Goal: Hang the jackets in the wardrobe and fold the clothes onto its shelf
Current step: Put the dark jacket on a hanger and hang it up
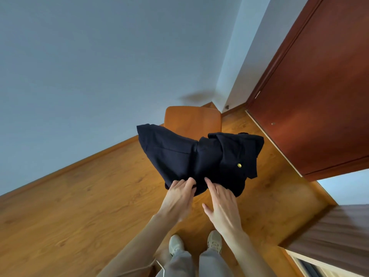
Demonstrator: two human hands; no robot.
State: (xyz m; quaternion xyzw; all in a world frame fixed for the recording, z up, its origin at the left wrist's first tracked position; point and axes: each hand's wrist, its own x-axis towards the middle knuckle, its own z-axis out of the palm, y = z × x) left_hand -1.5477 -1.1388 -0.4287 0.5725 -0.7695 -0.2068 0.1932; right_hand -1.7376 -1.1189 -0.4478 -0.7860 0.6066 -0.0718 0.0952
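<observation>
Over the orange chair [192, 118] near the blue wall [89, 66], draped and bunched: the dark navy jacket [179, 156], gold button [239, 165] showing, its near hem met by both hands. Left hand [180, 193] gripping the hem with fingers curled into the cloth; right hand [222, 198] flat and relaxed, fingertips only touching the fabric, nothing clamped. Probably a pickup for hanging, so best to find collar or shoulders rather than hem, lift clear of the chair back, shake loose, then carry toward the wardrobe, not identifiable here.
</observation>
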